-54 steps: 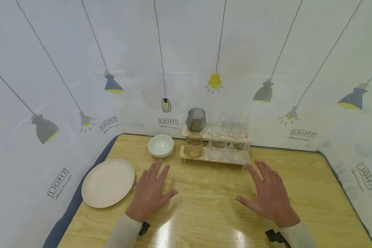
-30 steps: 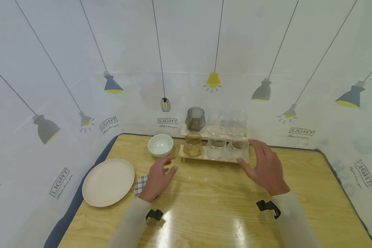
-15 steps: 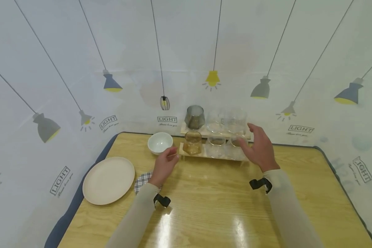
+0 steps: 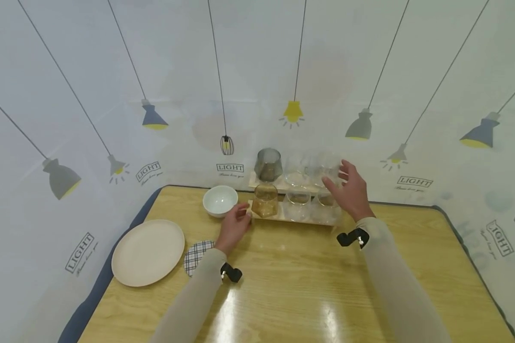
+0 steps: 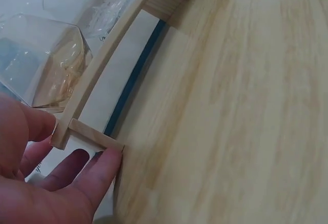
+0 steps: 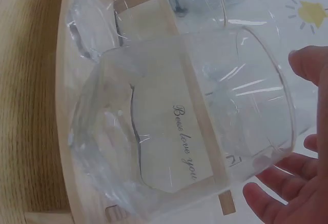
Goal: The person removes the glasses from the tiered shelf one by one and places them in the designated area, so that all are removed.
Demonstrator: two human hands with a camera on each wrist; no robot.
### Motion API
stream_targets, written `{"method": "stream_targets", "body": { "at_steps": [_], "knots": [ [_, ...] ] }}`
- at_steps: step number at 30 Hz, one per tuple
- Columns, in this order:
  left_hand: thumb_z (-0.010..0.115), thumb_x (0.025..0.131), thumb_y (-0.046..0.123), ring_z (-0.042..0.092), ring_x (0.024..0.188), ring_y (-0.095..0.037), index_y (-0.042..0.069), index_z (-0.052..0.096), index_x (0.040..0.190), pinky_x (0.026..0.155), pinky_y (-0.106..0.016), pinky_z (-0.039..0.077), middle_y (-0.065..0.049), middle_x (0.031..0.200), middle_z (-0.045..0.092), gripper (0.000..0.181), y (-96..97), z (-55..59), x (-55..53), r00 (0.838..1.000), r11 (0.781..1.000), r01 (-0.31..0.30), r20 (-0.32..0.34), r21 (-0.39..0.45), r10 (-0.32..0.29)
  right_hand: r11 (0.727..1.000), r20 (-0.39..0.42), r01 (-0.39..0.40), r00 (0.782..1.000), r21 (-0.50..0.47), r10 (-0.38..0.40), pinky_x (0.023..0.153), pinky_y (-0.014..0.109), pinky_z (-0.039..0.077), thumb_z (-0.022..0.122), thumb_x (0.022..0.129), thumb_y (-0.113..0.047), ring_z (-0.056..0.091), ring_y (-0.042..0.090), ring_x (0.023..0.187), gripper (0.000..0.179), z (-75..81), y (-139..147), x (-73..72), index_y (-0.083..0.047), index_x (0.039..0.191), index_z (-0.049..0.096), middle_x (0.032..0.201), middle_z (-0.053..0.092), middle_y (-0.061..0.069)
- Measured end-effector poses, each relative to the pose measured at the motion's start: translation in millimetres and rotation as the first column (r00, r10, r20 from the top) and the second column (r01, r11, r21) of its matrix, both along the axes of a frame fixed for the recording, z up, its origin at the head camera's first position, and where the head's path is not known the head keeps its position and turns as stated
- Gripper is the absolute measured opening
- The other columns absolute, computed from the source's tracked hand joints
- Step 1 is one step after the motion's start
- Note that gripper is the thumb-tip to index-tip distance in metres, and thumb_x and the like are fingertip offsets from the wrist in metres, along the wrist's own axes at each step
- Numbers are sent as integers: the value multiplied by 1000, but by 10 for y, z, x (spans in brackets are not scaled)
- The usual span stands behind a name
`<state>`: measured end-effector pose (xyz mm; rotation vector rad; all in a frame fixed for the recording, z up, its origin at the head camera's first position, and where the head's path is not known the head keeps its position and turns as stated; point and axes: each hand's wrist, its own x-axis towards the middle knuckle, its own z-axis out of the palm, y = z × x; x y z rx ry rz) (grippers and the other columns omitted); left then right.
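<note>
A two-tier wooden rack (image 4: 283, 218) bears several glasses near the wall. My left hand (image 4: 235, 226) is at the left end of its lower tier, beside an amber glass (image 4: 265, 200). In the left wrist view its curled fingers (image 5: 100, 175) hold the rack's end around the short leg. My right hand (image 4: 351, 190) is at the rack's right end, by a clear glass (image 4: 324, 169) on the upper tier. In the right wrist view its thumb and fingers are spread, with fingertips near a clear glass rim. A grey glass (image 4: 268, 164) stands upper left.
A white bowl (image 4: 220, 201) stands just left of the rack. Farther left lies a pale round plate (image 4: 148, 252), with a checked round mat (image 4: 194, 257) partly under the left forearm. A wall printed with lamps rises behind the wooden table (image 4: 292, 286).
Both hands have moved forward from over the table to the rack. The left has reached its left end and taken hold there; the right has risen to the upper tier's right side.
</note>
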<state>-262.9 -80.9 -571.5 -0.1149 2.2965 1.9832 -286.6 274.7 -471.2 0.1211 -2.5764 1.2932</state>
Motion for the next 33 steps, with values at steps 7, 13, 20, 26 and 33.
{"method": "stream_targets", "body": {
  "at_steps": [7, 13, 20, 26, 33],
  "knots": [
    [62, 107, 16, 63, 130, -35, 13, 62, 140, 93, -41, 63, -22, 145, 61, 33, 14, -80, -62, 1000, 999, -11, -24, 37, 12, 1000, 107, 2, 994, 10, -3, 118, 61, 44, 69, 93, -67, 44, 45, 149, 105, -18, -17, -177, -17, 169, 19, 166, 37, 25],
    [62, 108, 17, 67, 122, -31, 13, 63, 140, 90, -37, 64, -21, 141, 64, 33, 21, -95, -112, 999, 1000, -8, -36, 22, 9, 1000, 106, -1, 994, 7, 0, 113, 66, 46, 70, 96, -61, 48, 49, 144, 99, -20, -21, -240, -20, 170, 18, 165, 39, 24],
    [61, 108, 15, 68, 114, -25, 13, 63, 143, 88, -36, 64, -21, 138, 66, 35, 21, -77, -105, 1000, 999, 13, -20, 52, -12, 1000, 128, -5, 992, -31, 9, 110, 66, 48, 72, 98, -50, 50, 47, 142, 91, -3, 7, -214, -26, 169, 20, 165, 40, 18],
    [60, 108, 13, 68, 114, -27, 12, 63, 142, 87, -36, 64, -21, 131, 69, 34, 34, -15, -85, 998, 1000, 4, -63, 2, -4, 997, 142, -10, 990, -72, 20, 110, 66, 47, 73, 96, -55, 48, 46, 144, 96, 38, 27, -192, -24, 170, 20, 166, 39, 17],
    [60, 109, 14, 66, 122, -30, 13, 63, 143, 87, -35, 63, -21, 137, 65, 34, 27, -3, -49, 999, 1000, 9, -37, 7, -9, 988, 131, -8, 991, -155, 28, 108, 59, 51, 75, 95, -55, 47, 41, 147, 97, 26, 119, -95, -24, 169, 21, 166, 40, 12]
  ]
}}
